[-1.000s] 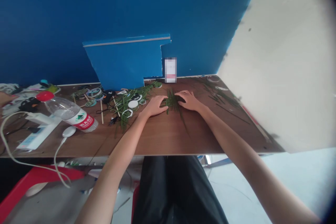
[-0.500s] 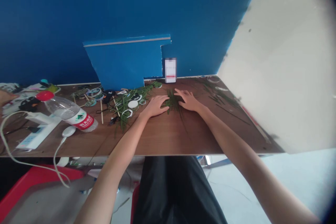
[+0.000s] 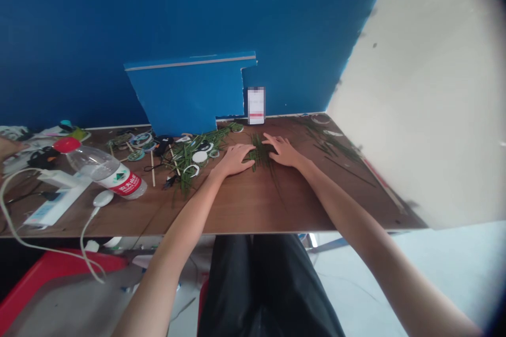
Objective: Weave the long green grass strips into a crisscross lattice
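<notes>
Green grass-like strips point(image 3: 260, 151), some crossing one another, lie on the brown table point(image 3: 253, 202) between my hands. On their left side is my left hand point(image 3: 236, 159), fingers stretched out and thumb touching or close to the strips' edge. My right hand point(image 3: 285, 151) rests opposite, fingers spread, with the fingertips by the strips' right edge. Neither hand grips anything. One long thin strip trails from the woven patch toward the table's front. A phone point(image 3: 256, 106) leans upright against the blue wall just beyond.
Left of my hands lies a heap of loose green strips point(image 3: 185, 160) with white rings and discs. Farther left are a plastic bottle point(image 3: 118, 176) lying tilted, a white power strip point(image 3: 59, 202) and cables. More strips point(image 3: 336, 145) lie at right by the white wall. Another person's hand point(image 3: 10, 146) shows at far left.
Both my hands hold almost the same place beside the strips. The view has shifted very slightly; nothing has been picked up or let go.
</notes>
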`<state>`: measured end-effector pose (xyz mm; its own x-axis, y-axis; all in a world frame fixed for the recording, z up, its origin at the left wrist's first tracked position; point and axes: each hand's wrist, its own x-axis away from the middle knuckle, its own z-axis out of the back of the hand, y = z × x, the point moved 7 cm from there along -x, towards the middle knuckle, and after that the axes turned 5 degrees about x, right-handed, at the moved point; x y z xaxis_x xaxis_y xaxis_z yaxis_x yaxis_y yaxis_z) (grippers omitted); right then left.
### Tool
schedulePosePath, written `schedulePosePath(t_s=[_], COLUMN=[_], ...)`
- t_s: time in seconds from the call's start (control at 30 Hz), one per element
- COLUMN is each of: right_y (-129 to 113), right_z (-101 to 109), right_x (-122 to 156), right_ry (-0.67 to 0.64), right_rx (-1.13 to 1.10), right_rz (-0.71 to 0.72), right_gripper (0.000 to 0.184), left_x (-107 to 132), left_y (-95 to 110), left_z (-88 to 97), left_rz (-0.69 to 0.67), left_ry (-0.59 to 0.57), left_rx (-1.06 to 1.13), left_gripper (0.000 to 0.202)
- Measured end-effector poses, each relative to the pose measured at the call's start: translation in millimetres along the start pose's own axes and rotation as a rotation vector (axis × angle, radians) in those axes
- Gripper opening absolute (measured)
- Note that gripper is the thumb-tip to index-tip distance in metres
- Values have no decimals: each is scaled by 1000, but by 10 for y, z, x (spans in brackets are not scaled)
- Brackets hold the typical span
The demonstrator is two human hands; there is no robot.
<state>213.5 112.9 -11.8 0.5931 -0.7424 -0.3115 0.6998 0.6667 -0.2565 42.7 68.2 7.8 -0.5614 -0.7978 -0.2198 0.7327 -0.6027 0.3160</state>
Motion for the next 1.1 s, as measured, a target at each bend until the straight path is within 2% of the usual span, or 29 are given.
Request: schedulePosePath(t_s=[0.63,1.1], right_y=[-8,-1], right_z=[-5,-9], right_x=[-1,2], right_ry=[4,-13], right_rx=[11,2], right_rz=[7,-4], right_gripper=[80,79], left_x=[-10,-7], left_y=[-6,10], left_z=[-19,-17], left_rz=[21,38], left_ry=[-14,20], left_rx=[-20,-6], left_gripper=[50,57])
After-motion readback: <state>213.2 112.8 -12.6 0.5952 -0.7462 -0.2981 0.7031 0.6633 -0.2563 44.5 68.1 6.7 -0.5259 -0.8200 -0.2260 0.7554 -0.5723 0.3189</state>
